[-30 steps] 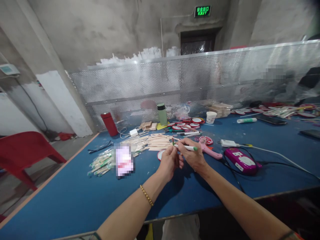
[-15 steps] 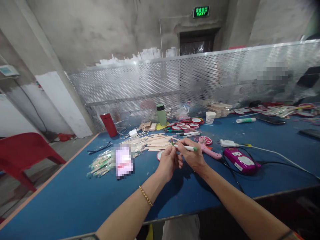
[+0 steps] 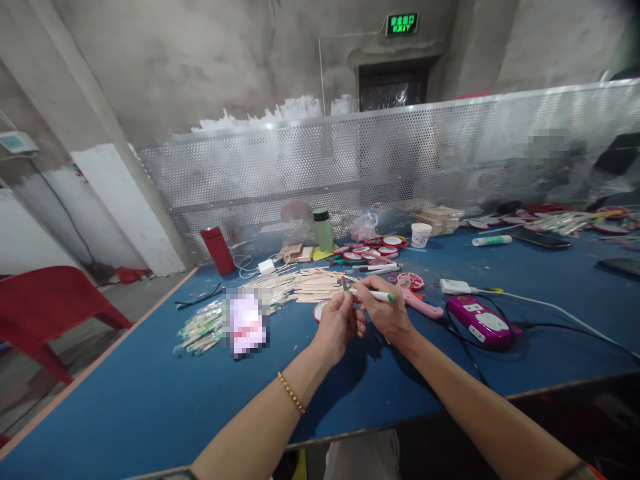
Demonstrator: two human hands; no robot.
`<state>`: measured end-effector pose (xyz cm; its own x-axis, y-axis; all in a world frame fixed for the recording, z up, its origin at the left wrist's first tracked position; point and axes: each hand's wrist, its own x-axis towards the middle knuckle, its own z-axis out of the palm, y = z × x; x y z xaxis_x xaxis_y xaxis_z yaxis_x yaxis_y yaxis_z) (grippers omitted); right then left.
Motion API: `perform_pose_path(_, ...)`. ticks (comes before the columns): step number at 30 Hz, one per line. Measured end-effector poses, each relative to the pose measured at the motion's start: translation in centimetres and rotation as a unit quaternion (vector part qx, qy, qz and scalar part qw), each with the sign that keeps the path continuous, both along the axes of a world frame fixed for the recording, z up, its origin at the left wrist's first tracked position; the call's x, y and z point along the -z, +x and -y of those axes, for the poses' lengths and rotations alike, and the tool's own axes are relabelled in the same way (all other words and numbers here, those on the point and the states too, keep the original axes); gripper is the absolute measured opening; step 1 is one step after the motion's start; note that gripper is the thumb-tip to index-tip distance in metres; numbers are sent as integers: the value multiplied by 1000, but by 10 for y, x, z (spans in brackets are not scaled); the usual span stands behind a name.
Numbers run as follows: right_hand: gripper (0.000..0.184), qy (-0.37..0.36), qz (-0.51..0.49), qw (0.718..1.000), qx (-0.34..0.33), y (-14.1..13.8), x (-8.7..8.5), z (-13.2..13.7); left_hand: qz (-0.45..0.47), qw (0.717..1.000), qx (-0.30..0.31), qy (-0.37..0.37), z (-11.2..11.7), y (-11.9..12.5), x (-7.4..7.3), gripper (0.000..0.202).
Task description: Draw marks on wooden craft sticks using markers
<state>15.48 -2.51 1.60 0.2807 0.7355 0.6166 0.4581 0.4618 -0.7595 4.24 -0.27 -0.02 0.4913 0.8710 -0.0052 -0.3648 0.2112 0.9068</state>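
My right hand (image 3: 387, 313) grips a white pen-shaped tube with a green end (image 3: 376, 295), held level above the blue table (image 3: 150, 400). My left hand (image 3: 339, 323) is closed in a pinch at the tube's left tip, on a small green and red piece (image 3: 345, 285). A gold bead bracelet (image 3: 293, 392) sits on my left wrist. Just beyond my hands lie a pile of flat wooden sticks (image 3: 317, 283) and a round red-rimmed disc (image 3: 320, 310).
A pink glue gun (image 3: 417, 303) and a purple power strip (image 3: 483, 321) with cables lie to the right. Wrapped sticks (image 3: 200, 327), a red flask (image 3: 218, 249), a green bottle (image 3: 325, 229), red discs (image 3: 370, 250), a paper cup (image 3: 421, 235). Perforated metal screen (image 3: 450, 153) behind. Red chair (image 3: 45, 307) left.
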Motion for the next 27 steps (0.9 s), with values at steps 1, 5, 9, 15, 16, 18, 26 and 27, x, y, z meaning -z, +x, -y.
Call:
perform_pose_path(1,24,-2,-2,1000,-4,0,0,0,0,1000,1,0,0,0,0,51)
perform_pose_path(5,25,-14,-13,1000,-15,-1,0,0,-2,1000,6,-1,0,0,1,50)
perform_pose_path(9,24,-2,2,1000,1,0,2,-2,-3,1000,8,-2,1,0,0,49)
perform_pose_path(15,26,2,-1,1000,5,3,3,-3,-3,1000,6,-3,1,-1,-2,49)
perform_pose_path(16,26,3,1,1000,4,3,3,-3,-2,1000,5,-3,1,-1,-2,49)
perform_pose_path(18,26,1,4,1000,0,2,3,-2,1,1000,4,-1,1,0,-2,50)
perform_pose_path(26,26,-16,-23,999,-32,-1,-2,1,3,1000,6,-2,0,0,1,49)
perform_pose_path(27,26,-14,-25,999,-32,-1,-3,1,4,1000,7,-2,-1,0,1,48)
